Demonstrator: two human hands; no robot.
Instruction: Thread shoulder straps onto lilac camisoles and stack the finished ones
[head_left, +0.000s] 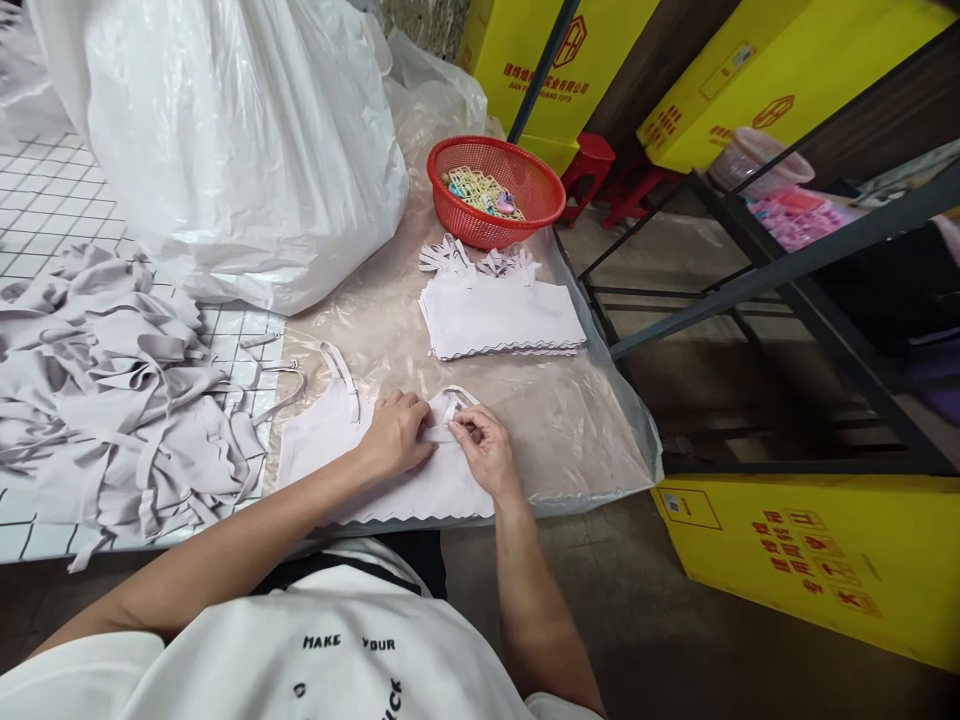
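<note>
A small white cloth garment with thin straps lies flat on the plastic-covered table in front of me. My left hand rests curled on its upper middle, pressing the fabric down. My right hand sits just to the right, fingers pinched on the garment's top edge near a strap. The two hands almost touch. What the right fingertips pinch beyond the fabric is too small to make out.
A neat stack of folded white garments lies beyond my hands. A red basket with small pieces stands behind it. A loose heap of grey-white garments covers the left. A big white plastic bag fills the back. Yellow boxes and a metal rack stand right.
</note>
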